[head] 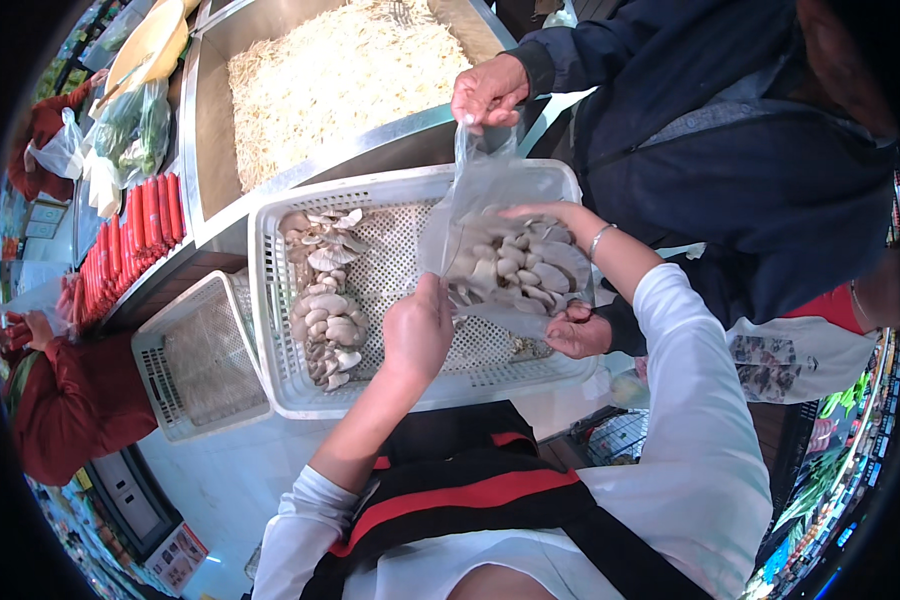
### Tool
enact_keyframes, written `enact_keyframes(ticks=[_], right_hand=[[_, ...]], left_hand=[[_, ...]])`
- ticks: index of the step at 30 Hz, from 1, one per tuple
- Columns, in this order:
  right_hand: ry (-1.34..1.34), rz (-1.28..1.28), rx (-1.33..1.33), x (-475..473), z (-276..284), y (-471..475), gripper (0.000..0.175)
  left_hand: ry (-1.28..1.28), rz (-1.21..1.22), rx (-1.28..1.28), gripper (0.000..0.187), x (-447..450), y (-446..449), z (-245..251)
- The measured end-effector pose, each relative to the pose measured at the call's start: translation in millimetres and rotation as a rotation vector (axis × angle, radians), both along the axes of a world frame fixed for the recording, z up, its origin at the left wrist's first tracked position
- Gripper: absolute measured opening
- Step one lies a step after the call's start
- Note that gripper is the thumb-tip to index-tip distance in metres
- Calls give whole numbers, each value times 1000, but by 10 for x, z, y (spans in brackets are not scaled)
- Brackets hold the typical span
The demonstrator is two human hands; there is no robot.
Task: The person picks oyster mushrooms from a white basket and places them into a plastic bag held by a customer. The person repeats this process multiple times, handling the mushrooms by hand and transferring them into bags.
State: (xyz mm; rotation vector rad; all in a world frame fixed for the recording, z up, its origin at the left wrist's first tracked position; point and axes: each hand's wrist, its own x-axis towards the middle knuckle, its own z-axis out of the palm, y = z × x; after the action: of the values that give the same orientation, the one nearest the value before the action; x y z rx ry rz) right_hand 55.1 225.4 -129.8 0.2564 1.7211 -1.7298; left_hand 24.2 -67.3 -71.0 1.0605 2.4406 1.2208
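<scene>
My left hand [418,327] pinches the near-left edge of a clear plastic bag [439,232] between thumb and fingers. A large cluster of oyster mushrooms [525,266] lies at the bag's mouth, partly covered by its film. Along the far side of that cluster, my right hand [551,215] grips it, fingers partly hidden by plastic and mushrooms. Another person's hands hold the same bag, one hand [493,91] raised at its top and the other hand [579,330] at its lower right. Beneath is a white perforated plastic crate [412,394], with more oyster mushrooms [328,319] along its left side.
Behind the crate stands a metal-edged bin [202,142] of bean sprouts [337,82]. Red-wrapped sausages [124,240] and bagged greens [139,131] lie to its left. A second crate [214,360] adjoins mine. A person in dark red [82,405] is at left; one in a dark jacket [720,165] at right.
</scene>
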Motion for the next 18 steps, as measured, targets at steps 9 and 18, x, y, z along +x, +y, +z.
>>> enact_keyframes(ticks=[9, 18], right_hand=[[-536, 221, 210, 218, 150, -326, 82], [-145, 115, 1017, 420, 143, -170, 45]], left_hand=[[17, -70, -144, 17, 84, -63, -51], [-63, -128, -66, 15, 271, -117, -90]])
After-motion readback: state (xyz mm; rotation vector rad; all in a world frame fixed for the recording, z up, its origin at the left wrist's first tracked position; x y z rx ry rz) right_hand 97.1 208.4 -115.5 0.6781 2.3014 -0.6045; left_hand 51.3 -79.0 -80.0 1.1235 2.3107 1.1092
